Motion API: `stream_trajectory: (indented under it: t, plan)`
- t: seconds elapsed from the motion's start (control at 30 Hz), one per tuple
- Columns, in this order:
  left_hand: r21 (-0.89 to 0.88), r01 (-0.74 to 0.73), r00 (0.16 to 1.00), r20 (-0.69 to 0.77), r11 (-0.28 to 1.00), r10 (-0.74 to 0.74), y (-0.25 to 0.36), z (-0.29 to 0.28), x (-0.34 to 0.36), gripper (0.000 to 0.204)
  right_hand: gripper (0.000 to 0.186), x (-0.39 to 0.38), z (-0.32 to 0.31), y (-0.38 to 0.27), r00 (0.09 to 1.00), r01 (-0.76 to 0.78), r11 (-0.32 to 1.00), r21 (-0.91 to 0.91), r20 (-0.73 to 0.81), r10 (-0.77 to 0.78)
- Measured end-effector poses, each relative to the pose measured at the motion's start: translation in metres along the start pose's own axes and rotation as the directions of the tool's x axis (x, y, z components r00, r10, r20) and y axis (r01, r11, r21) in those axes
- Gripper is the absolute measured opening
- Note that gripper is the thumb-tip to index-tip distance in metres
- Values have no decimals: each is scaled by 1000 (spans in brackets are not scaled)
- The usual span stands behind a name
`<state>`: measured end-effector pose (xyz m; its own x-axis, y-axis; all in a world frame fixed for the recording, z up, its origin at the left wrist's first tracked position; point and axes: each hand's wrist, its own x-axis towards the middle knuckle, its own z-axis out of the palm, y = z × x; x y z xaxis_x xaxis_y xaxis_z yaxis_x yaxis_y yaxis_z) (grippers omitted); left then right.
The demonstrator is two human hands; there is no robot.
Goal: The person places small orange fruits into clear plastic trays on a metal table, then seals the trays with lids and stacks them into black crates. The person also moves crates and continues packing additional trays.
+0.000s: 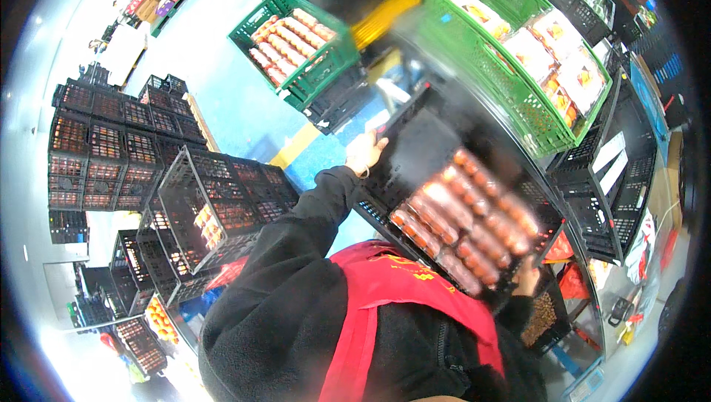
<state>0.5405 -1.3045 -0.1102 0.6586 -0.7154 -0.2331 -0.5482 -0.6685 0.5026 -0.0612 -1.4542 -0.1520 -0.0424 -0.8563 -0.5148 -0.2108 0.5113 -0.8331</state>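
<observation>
A black plastic crate (426, 131) is in front of my body, slightly blurred and slanting across the view. Long clear packs of round red produce (474, 224), possibly tomatoes, fill its nearer part, while its far left part shows bare black floor. My left hand (364, 151) grips the crate at its left rim, fingers closed over the edge. At the near right corner my right hand (527, 277) is closed on the crate's side, partly hidden and smeared by motion.
Beyond the crate, a light green crate (503, 68) holds white-labelled packs. A dark green crate (341, 50) with similar red packs rests on black crates (337, 105). Stacked black crates (104, 143) stand at left, and an open black crate (185, 209) nearer. More crates (611, 180) are at right.
</observation>
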Motion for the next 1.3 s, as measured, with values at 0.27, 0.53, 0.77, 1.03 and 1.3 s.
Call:
stream_trajectory:
  t: [0.27, 0.53, 0.77, 1.03, 1.3]
  plan:
    - [-323, 35, 994, 108, 946, 0, -13, 6, 10, 45, 44, 21, -13, 20, 987, 2, 996, -86, -159, -16]
    - [-314, -141, 971, 141, 939, 193, -12, -8, 9, 45, 42, 34, -26, 42, 818, -63, 615, -786, -393, -419]
    - [-363, -145, 957, 185, 921, 223, -18, -4, 10, 45, 63, 60, -71, 82, 958, -44, 907, -420, -276, -82]
    - [-311, -116, 978, 129, 943, 163, -28, 13, 16, 50, 31, 27, -37, 70, 889, 344, 788, -510, -91, -448]
    - [-291, -64, 987, 122, 954, 104, -28, 15, 20, 62, 42, -11, 10, 18, 914, 100, 936, -337, -340, -220]
